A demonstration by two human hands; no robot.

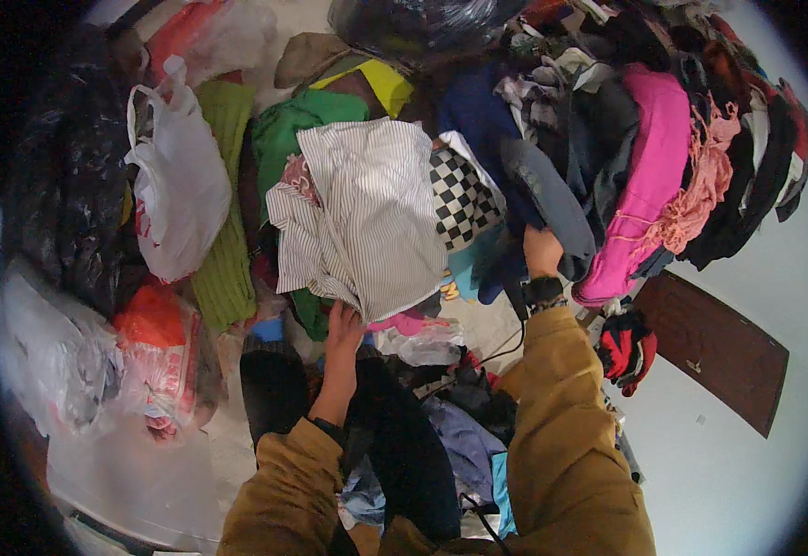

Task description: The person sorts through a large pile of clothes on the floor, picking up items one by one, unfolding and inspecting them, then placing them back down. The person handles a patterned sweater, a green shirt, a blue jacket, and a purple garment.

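Note:
A white shirt [390,208] with thin dark stripes lies loosely folded on a heap of clothes in front of me. My left hand [345,325] is at its near edge, fingers holding the cloth there. To the right, my right hand [541,251] reaches into the big clothes pile, against a grey garment [550,201] and beside dark navy cloth [477,118]. Its fingertips are hidden, so its grip cannot be made out. A black-and-white checkered cloth [461,194] shows from under the shirt's right side, and a green garment [307,115] behind it.
A white plastic bag [178,181] and a ribbed olive-green knit [227,208] lie left, near black plastic [70,167]. Pink fabric [651,167] and a salmon fringed scarf [703,184] hang over the right pile. A brown door [717,347] stands beyond. Clothes [459,438] surround my legs.

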